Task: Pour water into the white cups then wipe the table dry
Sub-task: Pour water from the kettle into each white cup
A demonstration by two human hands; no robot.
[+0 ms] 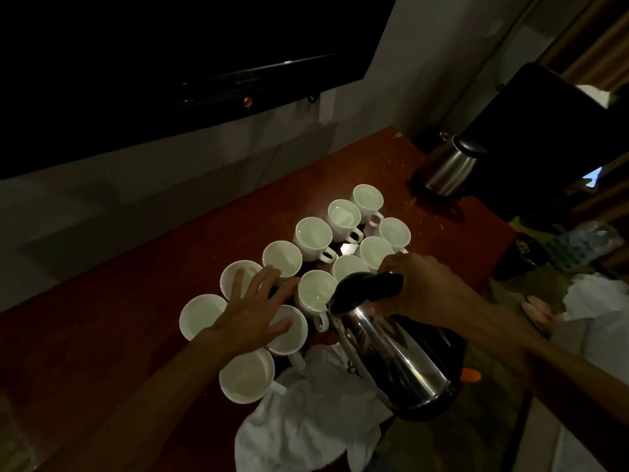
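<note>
Several white cups (313, 238) stand in two rows on the reddish-brown table (119, 318). My right hand (418, 284) grips the black handle of a steel kettle (391, 356), tilted with its spout beside a cup (316, 291) in the near row. My left hand (255, 308) is spread flat, fingers straight, over the cups at the near left end; whether it touches them I cannot tell. A white cloth (306, 417) lies crumpled at the table's near edge, under the kettle.
A second steel kettle (446, 165) stands at the far right of the table. A dark television (153, 63) hangs on the wall above. A black chair back (551, 131) and clutter sit to the right, past the table's edge.
</note>
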